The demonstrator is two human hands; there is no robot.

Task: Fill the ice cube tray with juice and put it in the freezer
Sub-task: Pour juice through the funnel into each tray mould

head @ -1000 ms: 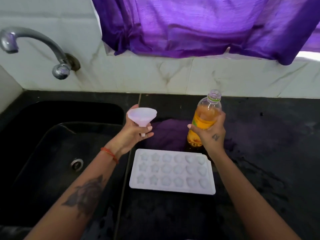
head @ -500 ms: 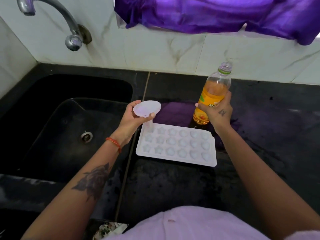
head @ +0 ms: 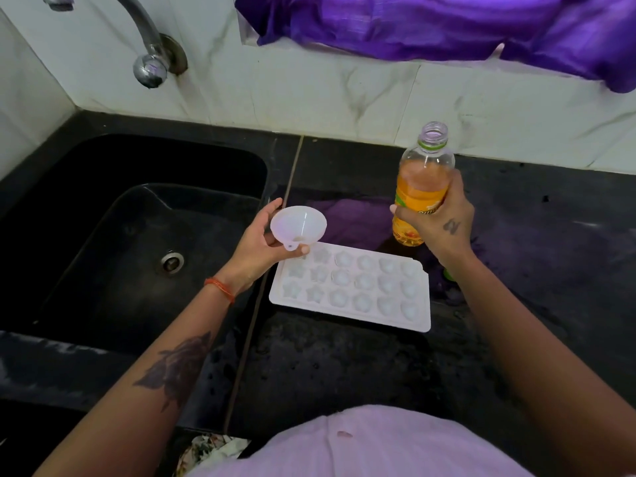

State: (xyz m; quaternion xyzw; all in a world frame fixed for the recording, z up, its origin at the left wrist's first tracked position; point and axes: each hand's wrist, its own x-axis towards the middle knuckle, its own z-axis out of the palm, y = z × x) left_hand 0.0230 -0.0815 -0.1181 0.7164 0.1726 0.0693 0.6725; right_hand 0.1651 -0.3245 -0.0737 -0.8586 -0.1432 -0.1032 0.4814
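Hands over an empty ice cube tray, one on a funnel, one on a juice bottle.

Left hand (head: 256, 247) curls its fingers and thumb around a small white funnel (head: 298, 226), pinching it by the cone with the mouth tilted up toward the camera, just above the tray's far-left corner. Right hand (head: 442, 220) is wrapped tight around the middle of an uncapped orange juice bottle (head: 421, 182), held upright just beyond the tray's far edge; I cannot tell whether its base touches the counter. The white ice cube tray (head: 351, 304) lies flat on the black stone counter (head: 344, 370), its star and flower moulds dry and unfilled. To the left sits a black sink (head: 103, 270) with a chrome tap (head: 144, 46) above it. On the far side, a purple curtain (head: 447, 25) hangs over the white tiled wall.
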